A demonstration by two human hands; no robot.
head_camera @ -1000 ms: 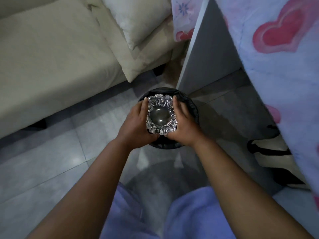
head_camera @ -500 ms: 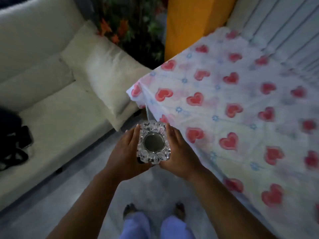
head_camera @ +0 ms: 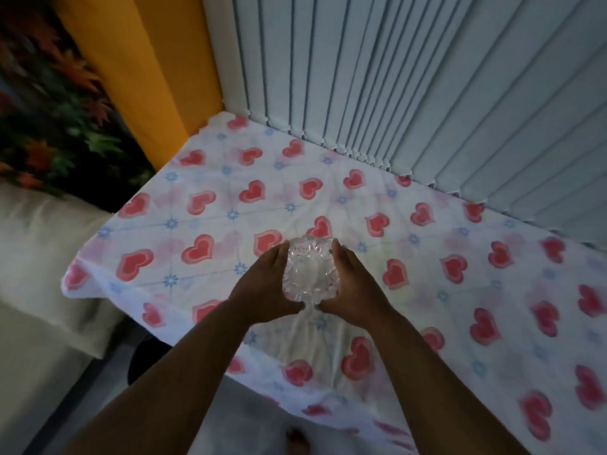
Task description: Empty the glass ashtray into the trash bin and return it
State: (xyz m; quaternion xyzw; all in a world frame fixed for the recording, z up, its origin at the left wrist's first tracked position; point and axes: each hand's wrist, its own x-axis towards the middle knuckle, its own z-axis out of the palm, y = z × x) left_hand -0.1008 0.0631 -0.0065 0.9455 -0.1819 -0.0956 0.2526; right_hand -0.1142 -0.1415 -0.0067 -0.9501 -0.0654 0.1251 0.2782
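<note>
The cut-glass ashtray (head_camera: pixel 310 270) is upright over the table with the heart-print cloth (head_camera: pixel 427 290), near its front edge. My left hand (head_camera: pixel 262 284) cups its left side and my right hand (head_camera: pixel 351 287) cups its right side, thumbs meeting below it. Whether it rests on the cloth or hangs just above it I cannot tell. Its bowl looks clear. A dark round shape (head_camera: pixel 144 359) under the table's left corner is likely the trash bin, mostly hidden.
Pale vertical blinds (head_camera: pixel 427 93) run along the table's far side. An orange curtain (head_camera: pixel 138 60) and a leafy plant (head_camera: pixel 56 110) stand at the back left. A cream sofa (head_camera: pixel 36 274) lies to the left. My bare foot (head_camera: pixel 297 441) shows on the floor.
The ashtray rose from over the black bin on the floor and came up and forward over the table, still between both hands. The view swung up from the floor to the tabletop.
</note>
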